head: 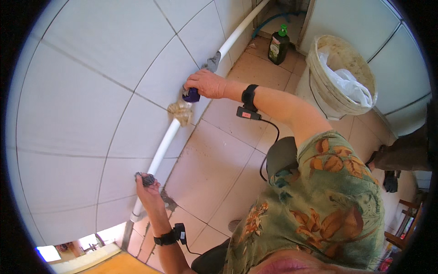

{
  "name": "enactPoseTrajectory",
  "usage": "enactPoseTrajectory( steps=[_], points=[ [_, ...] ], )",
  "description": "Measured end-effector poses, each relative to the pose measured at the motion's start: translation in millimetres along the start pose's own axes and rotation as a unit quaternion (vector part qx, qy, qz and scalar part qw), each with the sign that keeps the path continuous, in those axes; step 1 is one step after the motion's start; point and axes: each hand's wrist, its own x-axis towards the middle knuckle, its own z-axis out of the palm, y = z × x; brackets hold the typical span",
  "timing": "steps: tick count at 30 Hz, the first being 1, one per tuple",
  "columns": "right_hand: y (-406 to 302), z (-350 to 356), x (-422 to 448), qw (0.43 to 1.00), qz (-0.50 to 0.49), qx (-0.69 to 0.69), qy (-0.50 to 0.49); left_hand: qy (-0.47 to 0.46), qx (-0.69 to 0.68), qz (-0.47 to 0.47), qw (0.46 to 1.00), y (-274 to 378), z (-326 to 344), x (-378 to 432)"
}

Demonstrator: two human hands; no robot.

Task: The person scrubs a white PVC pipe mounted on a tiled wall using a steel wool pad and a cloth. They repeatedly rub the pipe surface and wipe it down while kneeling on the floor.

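Note:
A white plastic pipe (164, 147) runs at a slant along the foot of the white tiled wall (113, 85). My left hand (150, 197) cups a dark grey steel wool scourer (147, 180) against the pipe's lower stretch. Farther up, the fingers of my right hand (208, 84) curl over a dark purple piece (192, 95) at the pipe; its material is unclear. Just below it, a yellowish-brown wrapping (181, 112) surrounds the pipe. Grey wrapping (213, 62) covers another stretch above my right hand.
A dirty white bucket (313, 85) holds a white plastic bag (345, 80). Near it stands a dark pump bottle (279, 48) with a green top. Another person's leg (400, 152) shows at right. A black cable (275, 128) hangs from my right wrist over the tiled floor (219, 144).

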Motion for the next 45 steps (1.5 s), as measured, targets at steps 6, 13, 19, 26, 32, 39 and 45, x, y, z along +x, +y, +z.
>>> enactPoseTrajectory(
  steps=[6, 13, 19, 26, 32, 39, 45],
  points=[
    [106, -26, -17, 0.996, 0.024, -0.050, 0.075, -0.025, 0.069, -0.014, 0.997, -5, 45, -6],
    [247, -78, -59, 0.936, 0.286, -0.092, 0.183, 0.004, 0.097, -0.053, 0.994, -16, 50, -28],
    [318, -86, -39, 0.893, 0.368, -0.056, 0.254, 0.082, 0.110, -0.049, 0.989, -12, 42, -61],
    [287, -84, -37, 0.898, 0.410, -0.038, 0.155, 0.007, 0.103, -0.041, 0.994, -18, 67, -36],
    [166, -59, -49, 0.913, 0.360, 0.056, 0.185, -0.077, 0.092, -0.043, 0.992, -36, 158, 9],
    [169, -65, -52, 0.917, 0.279, 0.122, 0.257, -0.159, 0.092, -0.042, 0.982, -42, 224, 8],
    [312, -76, -43, 0.845, 0.401, -0.018, 0.352, -0.096, 0.145, -0.043, 0.984, -27, 166, -4]
  ],
)
